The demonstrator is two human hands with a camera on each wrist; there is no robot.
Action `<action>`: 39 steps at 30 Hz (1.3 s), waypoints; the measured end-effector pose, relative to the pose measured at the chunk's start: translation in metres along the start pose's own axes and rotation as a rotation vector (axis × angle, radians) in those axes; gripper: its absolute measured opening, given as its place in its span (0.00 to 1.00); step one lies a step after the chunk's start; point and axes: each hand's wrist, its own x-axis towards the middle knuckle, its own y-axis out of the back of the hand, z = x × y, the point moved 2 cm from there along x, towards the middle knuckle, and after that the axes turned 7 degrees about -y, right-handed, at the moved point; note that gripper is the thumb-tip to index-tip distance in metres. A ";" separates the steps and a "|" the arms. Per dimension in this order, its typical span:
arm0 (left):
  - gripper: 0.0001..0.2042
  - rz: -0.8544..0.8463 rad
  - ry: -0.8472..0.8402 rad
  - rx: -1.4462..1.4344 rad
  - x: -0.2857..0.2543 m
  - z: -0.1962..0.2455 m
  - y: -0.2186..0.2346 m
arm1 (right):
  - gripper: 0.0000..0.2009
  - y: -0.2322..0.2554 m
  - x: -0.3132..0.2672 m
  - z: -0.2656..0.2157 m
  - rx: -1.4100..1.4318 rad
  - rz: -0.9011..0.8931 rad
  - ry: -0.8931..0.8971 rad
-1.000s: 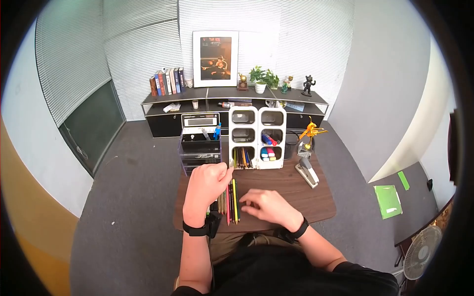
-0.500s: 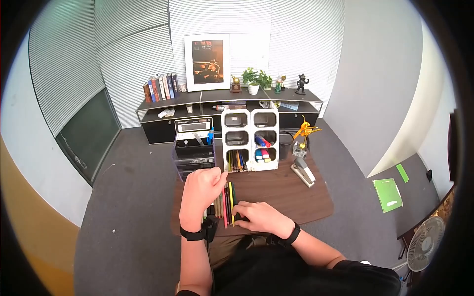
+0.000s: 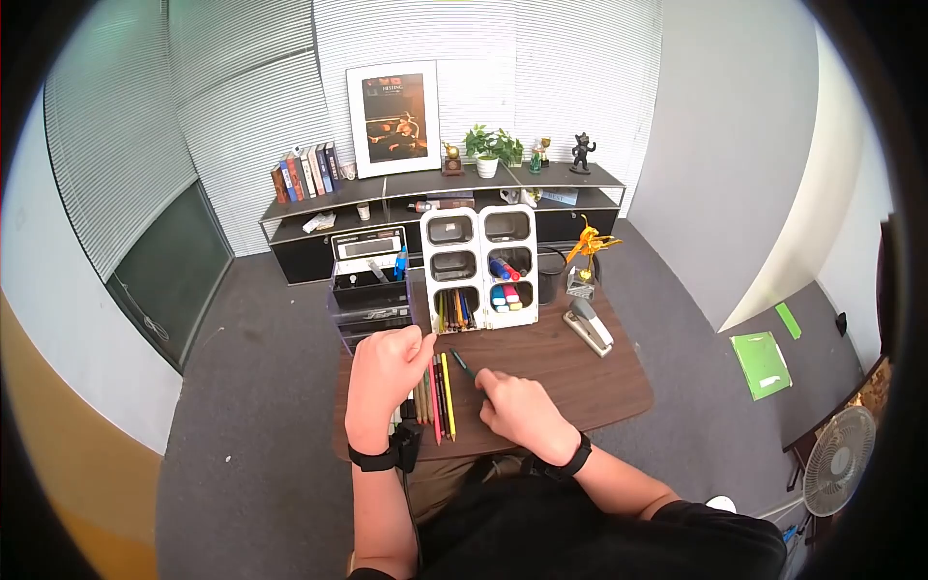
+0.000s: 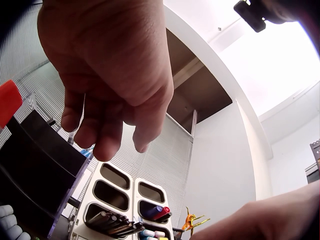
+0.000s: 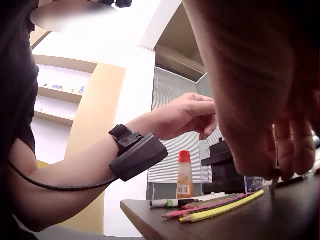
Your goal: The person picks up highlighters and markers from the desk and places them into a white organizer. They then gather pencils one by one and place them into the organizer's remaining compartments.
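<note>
My right hand point(image 3: 522, 414) pinches a dark green pencil point(image 3: 462, 363) near its lower end, just right of a row of pencils lying on the table. In that row a yellow pencil point(image 3: 448, 398) lies outermost, beside dark ones and a pink pencil point(image 3: 435, 411). Above the row's left part is my left hand point(image 3: 389, 372), its fingers loosely bent around nothing, as the left wrist view of the hand point(image 4: 107, 65) shows. Behind the hands stands a white six-compartment organizer point(image 3: 479, 275); pencils point(image 3: 455, 311) fill its lower left compartment.
A dark desk caddy point(image 3: 372, 300) stands left of the organizer. To the right are a stapler point(image 3: 588, 329) and an orange figure point(image 3: 590, 246) on a clear base. The right wrist view shows a red-capped bottle point(image 5: 184, 175) and a marker point(image 5: 172, 203) by the pencils.
My right hand reached the row's right side, took the dark green pencil and moved it right, away from the yellow one. The left hand stays above the row.
</note>
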 end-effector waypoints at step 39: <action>0.20 0.012 -0.006 -0.005 -0.003 -0.006 -0.006 | 0.09 0.011 0.078 0.045 0.029 0.484 0.125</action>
